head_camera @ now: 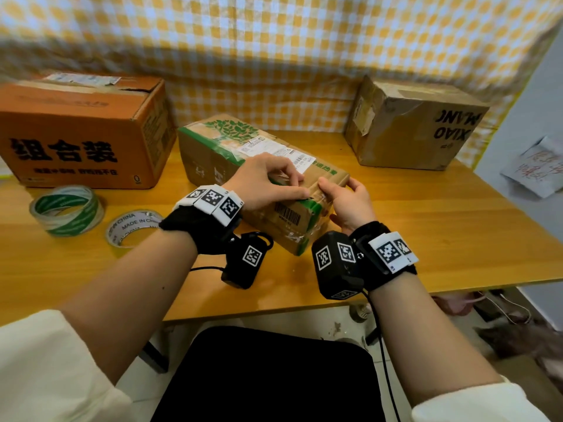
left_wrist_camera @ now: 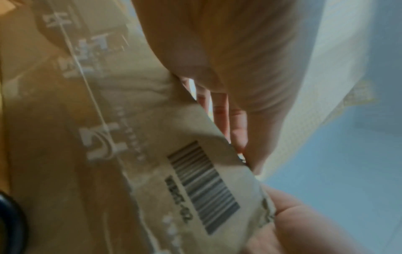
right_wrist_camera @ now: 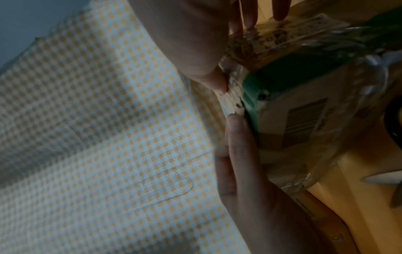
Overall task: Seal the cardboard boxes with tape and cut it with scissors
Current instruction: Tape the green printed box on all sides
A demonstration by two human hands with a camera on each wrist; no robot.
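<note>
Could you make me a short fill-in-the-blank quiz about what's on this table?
1. Both hands work on the box printed with a ____ tree.
2. The number of tape rolls lying on the table is ____.
3. The orange box stands on the person's ____ side.

Missing words: green; two; left

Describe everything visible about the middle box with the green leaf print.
The middle box is a long brown cardboard carton with a green leaf print and green edge bands, a white shipping label on top and a barcode on its near end. Clear tape wrinkles over that near end. It lies flat, at an angle, on the wooden table. The left hand rests on its top near edge; the right hand touches its near right corner.
</note>
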